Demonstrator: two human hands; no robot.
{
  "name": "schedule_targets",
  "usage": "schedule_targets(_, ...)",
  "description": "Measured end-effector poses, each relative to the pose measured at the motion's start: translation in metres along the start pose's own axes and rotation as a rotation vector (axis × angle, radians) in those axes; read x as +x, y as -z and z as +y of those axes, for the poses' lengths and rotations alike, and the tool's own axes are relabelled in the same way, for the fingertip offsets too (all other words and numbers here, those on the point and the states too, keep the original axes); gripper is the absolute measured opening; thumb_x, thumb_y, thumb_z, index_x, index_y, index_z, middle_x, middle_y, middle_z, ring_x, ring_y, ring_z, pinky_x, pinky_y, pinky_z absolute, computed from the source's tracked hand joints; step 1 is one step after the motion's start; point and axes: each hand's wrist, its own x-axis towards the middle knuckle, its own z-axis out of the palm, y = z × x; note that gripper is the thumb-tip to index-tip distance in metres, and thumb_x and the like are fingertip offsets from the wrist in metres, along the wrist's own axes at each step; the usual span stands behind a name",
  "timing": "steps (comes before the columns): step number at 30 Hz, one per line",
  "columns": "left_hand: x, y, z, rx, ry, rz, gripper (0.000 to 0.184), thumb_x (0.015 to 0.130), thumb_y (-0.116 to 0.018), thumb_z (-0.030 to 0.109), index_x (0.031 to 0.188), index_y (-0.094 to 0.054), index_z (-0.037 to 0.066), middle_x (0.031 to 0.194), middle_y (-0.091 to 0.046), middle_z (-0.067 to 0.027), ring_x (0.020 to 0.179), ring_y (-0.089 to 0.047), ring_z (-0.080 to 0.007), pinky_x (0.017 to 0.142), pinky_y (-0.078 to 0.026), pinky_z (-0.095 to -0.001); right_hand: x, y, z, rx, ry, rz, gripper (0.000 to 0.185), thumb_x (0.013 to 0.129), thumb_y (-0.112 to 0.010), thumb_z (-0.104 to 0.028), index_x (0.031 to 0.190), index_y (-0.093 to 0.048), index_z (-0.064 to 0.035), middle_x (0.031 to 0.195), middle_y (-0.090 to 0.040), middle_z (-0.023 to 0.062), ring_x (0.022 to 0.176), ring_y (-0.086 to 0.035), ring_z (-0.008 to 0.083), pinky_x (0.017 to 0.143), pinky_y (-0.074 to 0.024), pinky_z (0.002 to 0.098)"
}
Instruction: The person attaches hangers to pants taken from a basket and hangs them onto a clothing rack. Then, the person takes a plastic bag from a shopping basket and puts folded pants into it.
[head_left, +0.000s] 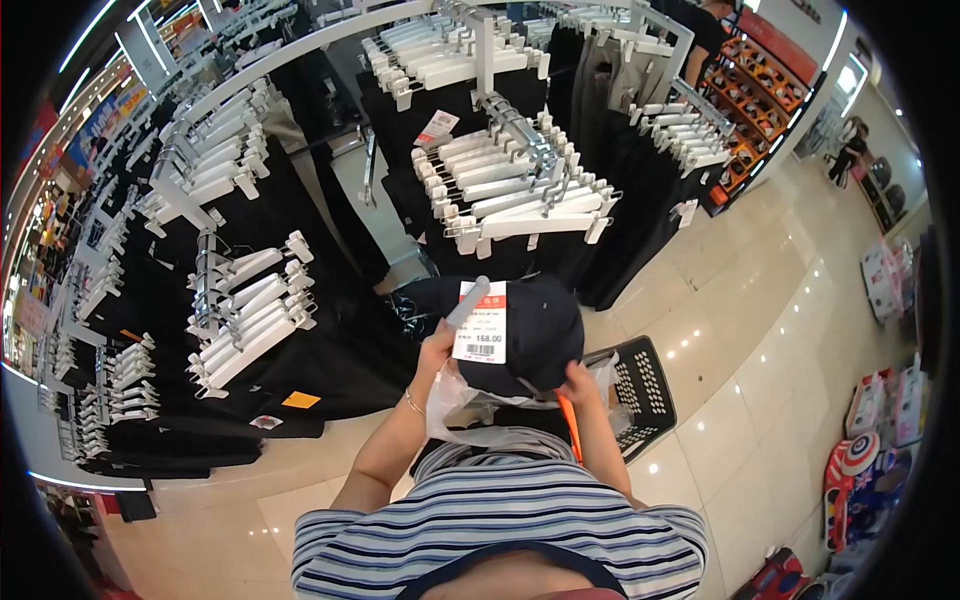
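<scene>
A folded dark garment [545,325], probably trousers, is held in front of my body between both hands. My left hand [436,350] is closed at its left edge, beside a white and red price tag [482,335] reading 168.00. A grey, rod-like thing [470,300] slants across the tag's upper left corner; I cannot make out its kind. Under the left wrist hangs a clear plastic bag [450,400]. At the garment's lower right corner my right hand [578,382] is closed on the cloth, its fingertips partly hidden.
Racks of dark trousers on white hangers [530,205] stand ahead, with more hangers [255,320] to the left. A black perforated basket [650,395] is close by my right side. Tiled floor [740,340] runs to the right, past boxed goods [890,290]. A person [850,150] is farther off.
</scene>
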Motion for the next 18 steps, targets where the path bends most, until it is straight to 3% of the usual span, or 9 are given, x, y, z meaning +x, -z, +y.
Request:
schedule_targets(1,-0.001,0.01,0.005,0.126,-0.047,-0.097,0.032,0.088,-0.045,0.007,0.119,-0.042,0.0,0.1,-0.057,-0.0107,0.087,-0.058,-0.0133,0.075,-0.049,-0.0227,0.0,-0.001,0.004,-0.08,-0.041,-0.057,0.072,0.076,-0.07,-0.019,0.135,-0.032,-0.0049,0.134,-0.041,0.0098,0.123,-0.04,0.0263,0.101,-0.0337,0.0411)
schedule_targets(2,0.0,0.014,0.01,-0.081,0.01,-0.114,0.032,0.088,-0.048,0.009,0.118,-0.043,-0.001,0.1,-0.058,-0.011,0.084,-0.059,-0.0137,0.074,-0.05,-0.0232,0.0,-0.016,-0.004,-0.141,-0.046,-0.027,0.074,0.073,-0.072,-0.015,0.135,-0.032,-0.0043,0.133,-0.042,0.0097,0.122,-0.04,0.0258,0.101,-0.0339,0.0402)
schedule_targets(4,0.006,0.038,0.024,-0.022,-0.075,-0.178,0.033,0.089,-0.048,0.011,0.119,-0.043,-0.002,0.105,-0.058,-0.0119,0.089,-0.06,-0.0157,0.079,-0.049,-0.0244,-0.002,-0.04,-0.024,-0.262,-0.057,0.037,0.078,0.069,-0.074,-0.008,0.134,-0.032,-0.0032,0.132,-0.043,0.0096,0.122,-0.041,0.0248,0.1,-0.0342,0.0385)
schedule_targets(7,0.013,0.058,0.048,-0.085,-0.181,-0.086,0.038,0.091,-0.044,0.016,0.123,-0.043,-0.004,0.117,-0.054,-0.0163,0.103,-0.057,-0.0217,0.091,-0.045,-0.0314,0.004,-0.04,-0.054,-0.217,0.093,-0.018,0.062,0.073,-0.071,-0.015,0.126,-0.041,0.0011,0.122,-0.051,0.0113,0.113,-0.049,0.0237,0.096,-0.0386,0.0364)
schedule_targets(10,-0.007,0.044,0.06,-0.203,-0.22,-0.198,0.051,0.092,-0.043,0.034,0.129,-0.04,0.0,0.127,-0.047,-0.0172,0.116,-0.048,-0.027,0.102,-0.035,-0.0374,0.005,-0.073,-0.077,-0.156,0.152,-0.006,0.054,0.077,-0.068,-0.022,0.12,-0.046,0.0021,0.112,-0.056,0.0126,0.102,-0.056,0.0237,0.09,-0.0443,0.0349)
schedule_targets(12,0.005,0.069,0.041,-0.257,-0.213,-0.176,0.078,0.083,-0.043,0.062,0.131,-0.038,0.001,0.132,-0.043,-0.0139,0.12,-0.043,-0.0275,0.104,-0.03,-0.0403,0.001,-0.099,-0.075,-0.071,0.173,0.098,0.049,0.08,-0.066,-0.024,0.118,-0.047,0.0009,0.109,-0.057,0.0117,0.1,-0.057,0.0229,0.087,-0.046,0.0337)
schedule_targets(15,0.004,0.114,-0.002,-0.728,0.129,-0.085,0.077,0.082,-0.051,0.054,0.133,-0.033,0.0,0.134,-0.04,-0.0143,0.123,-0.04,-0.0258,0.105,-0.028,-0.0395,0.007,-0.13,-0.079,0.268,-0.023,0.033,0.049,0.087,-0.054,-0.039,0.116,-0.05,0.0003,0.111,-0.057,0.012,0.102,-0.056,0.0241,0.09,-0.0448,0.0354)
schedule_targets(17,-0.016,0.099,-0.018,-0.242,0.065,-0.296,0.068,0.083,-0.058,0.038,0.133,-0.033,-0.001,0.133,-0.041,-0.0134,0.122,-0.04,-0.0225,0.103,-0.029,-0.0356,0.016,-0.139,-0.084,0.444,-0.083,-0.032,0.053,0.088,-0.049,-0.045,0.117,-0.05,0.0002,0.113,-0.057,0.0124,0.103,-0.056,0.0247,0.092,-0.0439,0.0363)
schedule_targets(18,-0.037,0.072,-0.02,0.409,-0.115,-0.512,0.061,0.083,-0.062,0.024,0.132,-0.035,-0.001,0.131,-0.043,-0.0123,0.12,-0.042,-0.0198,0.101,-0.032,-0.032,0.022,-0.136,-0.084,0.497,-0.084,-0.043,0.056,0.088,-0.047,-0.047,0.117,-0.05,0.0002,0.114,-0.056,0.0126,0.103,-0.056,0.0251,0.092,-0.0434,0.0368)
